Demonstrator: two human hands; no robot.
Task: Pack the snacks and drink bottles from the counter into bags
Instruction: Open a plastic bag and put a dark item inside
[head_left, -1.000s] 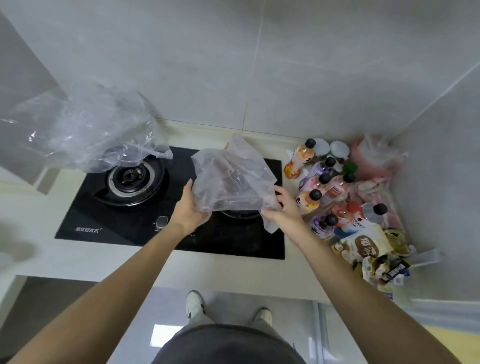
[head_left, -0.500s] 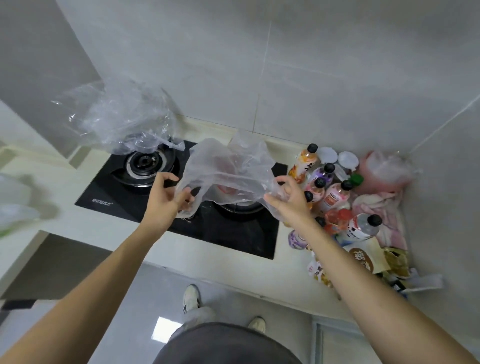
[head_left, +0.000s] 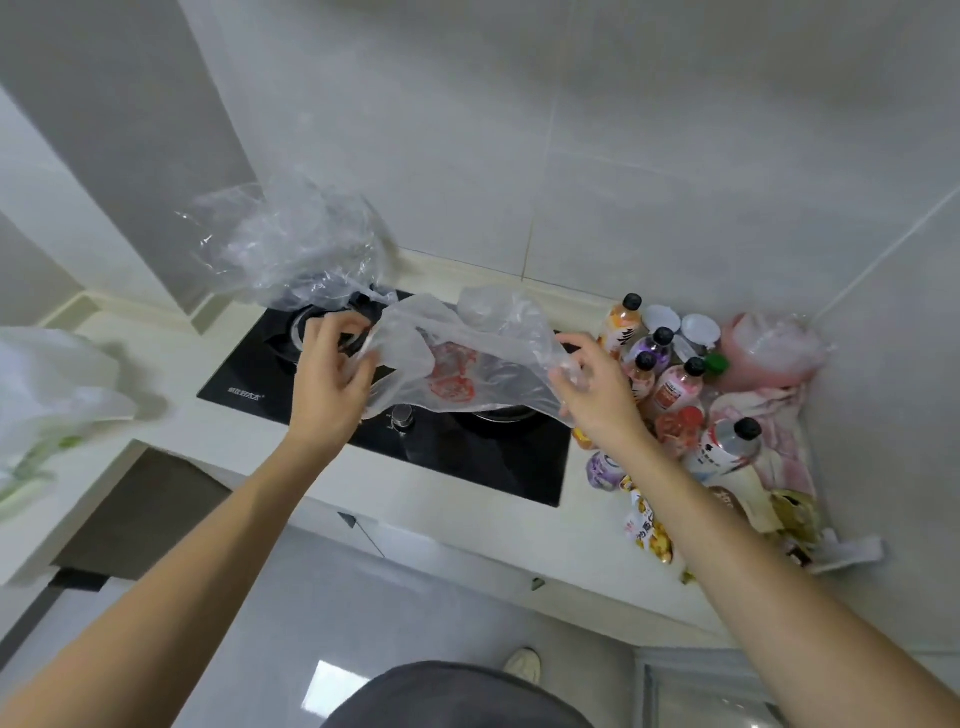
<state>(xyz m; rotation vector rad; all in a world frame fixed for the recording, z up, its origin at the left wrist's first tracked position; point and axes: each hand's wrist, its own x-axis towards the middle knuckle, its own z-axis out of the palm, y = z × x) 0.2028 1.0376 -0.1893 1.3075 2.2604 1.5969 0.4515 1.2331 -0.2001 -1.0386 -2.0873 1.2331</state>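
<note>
Bag (head_left: 467, 358) now lower, pinched by left hand (head_left: 332, 379) and right hand (head_left: 592, 395)

A black hob (head_left: 467, 457) is set into the pale counter (head_left: 519, 535), with grey wall tiles (head_left: 571, 156) behind it. A pink cloth (head_left: 779, 431) lies to its right in the corner.

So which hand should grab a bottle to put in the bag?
Probably the right hand: it is beside the bottles. The left hand could keep holding the bag.
</note>
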